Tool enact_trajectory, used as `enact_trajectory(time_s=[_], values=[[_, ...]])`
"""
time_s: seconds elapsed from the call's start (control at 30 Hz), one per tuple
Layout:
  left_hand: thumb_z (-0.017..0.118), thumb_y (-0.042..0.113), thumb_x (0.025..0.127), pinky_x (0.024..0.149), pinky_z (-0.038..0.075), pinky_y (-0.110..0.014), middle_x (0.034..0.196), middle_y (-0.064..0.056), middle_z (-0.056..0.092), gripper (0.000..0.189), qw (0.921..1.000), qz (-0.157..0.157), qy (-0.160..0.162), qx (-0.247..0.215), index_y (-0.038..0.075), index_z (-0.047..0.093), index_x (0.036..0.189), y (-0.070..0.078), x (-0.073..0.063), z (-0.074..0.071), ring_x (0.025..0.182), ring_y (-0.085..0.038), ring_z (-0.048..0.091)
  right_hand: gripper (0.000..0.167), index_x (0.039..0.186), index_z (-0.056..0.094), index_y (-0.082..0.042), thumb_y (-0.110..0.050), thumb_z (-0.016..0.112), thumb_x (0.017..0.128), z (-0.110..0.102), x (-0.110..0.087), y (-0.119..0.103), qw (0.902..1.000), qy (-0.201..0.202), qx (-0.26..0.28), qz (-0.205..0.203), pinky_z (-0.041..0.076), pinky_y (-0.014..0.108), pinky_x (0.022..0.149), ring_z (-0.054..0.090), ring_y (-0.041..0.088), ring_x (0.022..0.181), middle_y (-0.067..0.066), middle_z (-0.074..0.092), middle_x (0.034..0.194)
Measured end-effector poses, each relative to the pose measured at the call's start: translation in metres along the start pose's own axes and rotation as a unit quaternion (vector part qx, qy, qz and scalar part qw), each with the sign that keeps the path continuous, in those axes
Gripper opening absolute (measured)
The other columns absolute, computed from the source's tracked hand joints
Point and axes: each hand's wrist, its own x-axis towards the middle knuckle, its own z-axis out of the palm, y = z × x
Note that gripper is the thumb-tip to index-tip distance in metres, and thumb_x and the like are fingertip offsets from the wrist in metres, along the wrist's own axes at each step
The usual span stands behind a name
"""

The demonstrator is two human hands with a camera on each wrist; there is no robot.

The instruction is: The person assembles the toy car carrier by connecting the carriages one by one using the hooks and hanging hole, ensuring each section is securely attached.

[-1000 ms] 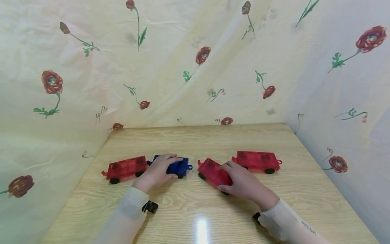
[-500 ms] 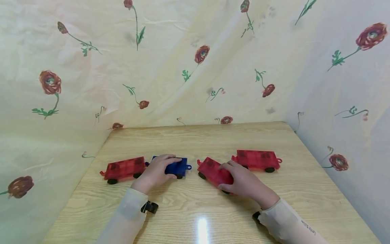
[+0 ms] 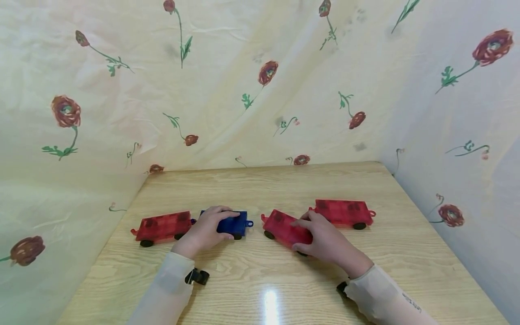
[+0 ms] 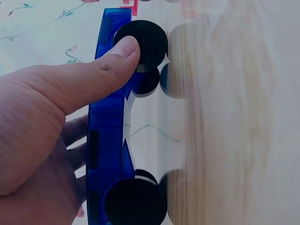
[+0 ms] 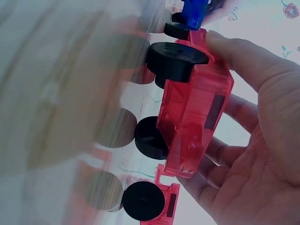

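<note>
Wagon (image 3: 234, 225), blue, perhaps farther left now.

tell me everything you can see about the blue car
The blue car looks like translucent plastic, with a flat, rectangular top and black wheels. It stands upright on the wooden table, gripped by the left hand, thumb on its near side and fingers reaching over the top. A blue loop juts from its right end, apart from the angled red car. Its left end lies by the leftmost red car; whether they're hooked together isn't clear.
</note>
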Motion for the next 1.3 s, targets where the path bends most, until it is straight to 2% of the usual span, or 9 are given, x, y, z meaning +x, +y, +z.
enact_trajectory(time_s=[0.1,0.53,0.83,1.1,1.3], values=[[0.090,0.030,0.085,0.115,0.040,-0.057,0.150,-0.001,0.053,0.068,0.9999,-0.003,-0.002,-0.013,0.031,0.062,0.147,0.0004,0.0000,-0.0003,0.143,-0.029,0.043,0.053,0.130,0.075,-0.020,-0.035,0.092,0.083,0.0004,0.0000,0.0012,1.0000,0.006,-0.005,-0.005,0.054,0.042,0.091,0.056,0.020,0.108,-0.001,0.059,0.118],[0.087,0.034,0.087,0.115,0.040,-0.057,0.152,0.003,0.050,0.067,0.9993,-0.015,-0.006,-0.033,0.036,0.060,0.149,0.0030,-0.0004,-0.0018,0.145,-0.028,0.041,0.046,0.123,0.076,-0.022,-0.032,0.093,0.082,0.0010,-0.0013,0.0034,0.9999,0.011,-0.001,0.002,0.053,0.048,0.099,0.060,0.024,0.113,-0.002,0.064,0.120],[0.086,0.034,0.088,0.114,0.042,-0.055,0.153,0.003,0.049,0.067,0.9987,-0.001,-0.004,-0.050,0.037,0.059,0.150,0.0039,-0.0004,-0.0021,0.144,-0.028,0.041,0.041,0.120,0.077,-0.022,-0.030,0.091,0.083,-0.0013,-0.0007,0.0037,1.0000,0.005,-0.001,-0.004,0.053,0.050,0.099,0.061,0.025,0.115,-0.002,0.063,0.122],[0.085,0.035,0.089,0.113,0.042,-0.055,0.154,0.004,0.048,0.066,0.9984,-0.002,-0.002,-0.056,0.038,0.059,0.150,0.0058,-0.0013,-0.0015,0.145,-0.027,0.040,0.042,0.123,0.076,-0.022,-0.028,0.090,0.084,0.0011,0.0001,0.0052,1.0000,-0.002,-0.004,-0.008,0.049,0.055,0.104,0.059,0.031,0.123,0.001,0.063,0.132],[0.086,0.035,0.088,0.113,0.043,-0.055,0.153,0.005,0.050,0.066,0.9981,0.014,0.000,-0.060,0.037,0.060,0.149,0.0074,-0.0020,-0.0006,0.144,-0.027,0.042,0.044,0.127,0.076,-0.021,-0.027,0.089,0.085,0.0029,0.0003,0.0049,0.9999,-0.007,0.003,-0.013,0.046,0.058,0.108,0.056,0.035,0.130,0.004,0.061,0.140]])
